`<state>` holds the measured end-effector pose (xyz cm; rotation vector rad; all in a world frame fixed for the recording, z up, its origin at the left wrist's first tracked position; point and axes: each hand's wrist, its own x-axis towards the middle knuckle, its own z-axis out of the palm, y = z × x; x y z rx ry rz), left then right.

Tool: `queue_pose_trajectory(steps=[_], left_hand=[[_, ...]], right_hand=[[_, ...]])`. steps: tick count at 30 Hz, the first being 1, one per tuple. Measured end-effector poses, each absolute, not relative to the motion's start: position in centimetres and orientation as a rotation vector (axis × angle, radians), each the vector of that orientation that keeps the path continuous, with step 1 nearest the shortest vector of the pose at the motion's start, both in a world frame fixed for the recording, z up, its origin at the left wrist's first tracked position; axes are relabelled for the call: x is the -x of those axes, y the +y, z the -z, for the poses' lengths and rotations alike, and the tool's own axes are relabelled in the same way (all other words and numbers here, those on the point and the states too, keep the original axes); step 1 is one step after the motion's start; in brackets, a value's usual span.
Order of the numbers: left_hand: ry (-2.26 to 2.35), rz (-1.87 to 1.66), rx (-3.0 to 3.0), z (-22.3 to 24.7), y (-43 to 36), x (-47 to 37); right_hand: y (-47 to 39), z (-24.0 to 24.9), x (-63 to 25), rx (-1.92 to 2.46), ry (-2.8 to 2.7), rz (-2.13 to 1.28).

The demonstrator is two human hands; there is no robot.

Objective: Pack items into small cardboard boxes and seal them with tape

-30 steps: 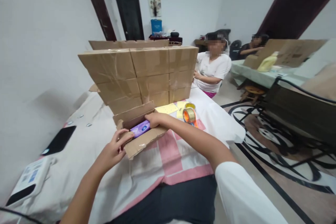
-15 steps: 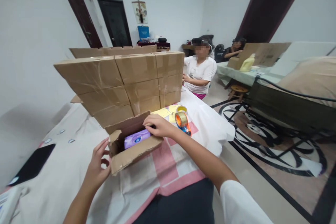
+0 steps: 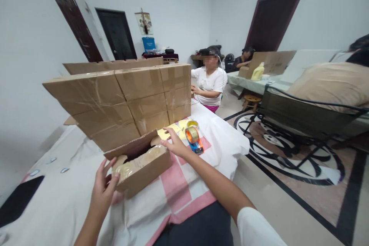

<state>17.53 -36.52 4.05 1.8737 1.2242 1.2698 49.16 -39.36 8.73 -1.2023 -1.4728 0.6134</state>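
Observation:
A small cardboard box (image 3: 147, 171) stands on the cloth-covered table in front of me, its near flap folded inward and its far flap upright. A dark gap shows between the flaps, and the contents are hidden. My left hand (image 3: 104, 182) holds the box's left end, thumb and fingers on its edge. At the right end my right hand (image 3: 174, 144) touches the top corner with its fingers spread. Behind stands a stack of closed cardboard boxes (image 3: 147, 100). An orange and blue tape dispenser (image 3: 194, 140) lies to the right, beside a yellow tape roll (image 3: 192, 123).
A person in a white shirt (image 3: 211, 80) sits beyond the table's far right. A dark flat object (image 3: 20, 200) lies at the left of the table. A folding chair (image 3: 302, 115) and a wooden stool (image 3: 251, 100) stand to the right.
The near flap has folded inward, covering the purple packet seen before. My right hand has moved from inside the opening to the box's right corner. The view has shifted right and upward.

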Motion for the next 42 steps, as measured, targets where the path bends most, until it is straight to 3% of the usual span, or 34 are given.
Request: queue_pose_trajectory(steps=[5,18,26,36,42], left_hand=[[1.241,-1.278,-1.779,-4.6,-36.6,-18.3],[1.267,-1.340,-1.785,-4.9,-36.6,-18.0],[1.356,-1.087,-2.249,-7.3,-37.2,-17.4],[1.693,-0.616,-2.523,-9.7,-39.3,-18.8],[1.611,-0.852,-2.827,-9.2,-39.4,-18.5]], right_hand=[[-38.0,-8.5,-48.9,1.103,-1.429,-0.805],[-37.6,-7.6,-48.1,1.082,-1.468,-0.704],[-37.9,-6.8,-48.3,1.118,-1.729,-0.397],[-38.4,-4.4,-48.1,1.038,-1.695,-0.329],[-38.4,-3.6,-47.8,0.960,-1.659,-0.300]])
